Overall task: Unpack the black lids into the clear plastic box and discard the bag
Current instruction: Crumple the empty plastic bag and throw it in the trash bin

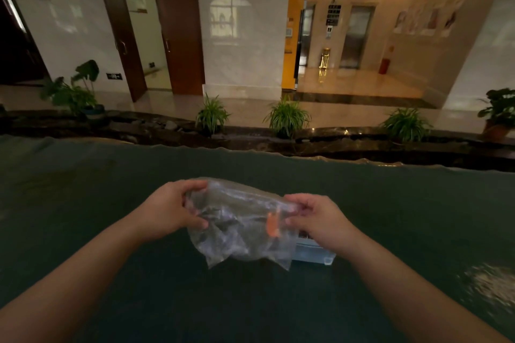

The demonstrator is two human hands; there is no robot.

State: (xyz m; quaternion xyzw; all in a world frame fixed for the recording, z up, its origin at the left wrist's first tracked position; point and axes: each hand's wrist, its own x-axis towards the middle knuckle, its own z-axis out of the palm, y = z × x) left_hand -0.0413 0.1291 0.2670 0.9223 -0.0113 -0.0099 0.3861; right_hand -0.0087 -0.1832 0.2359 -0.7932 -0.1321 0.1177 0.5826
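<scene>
fingers of left hand [170, 207] and right hand [317, 217] pinch the bag [239, 231], its long axis left-right.

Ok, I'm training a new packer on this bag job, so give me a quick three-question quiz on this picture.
1. True or false: both hands grip the bag.
2. Where is the clear box? A) left of the left hand B) on the table, partly hidden behind the bag and under the right hand C) on the floor by the plants
3. Fill in: the dark lids are still inside the ____.

Key: 1 true; 2 B; 3 bag.
</scene>
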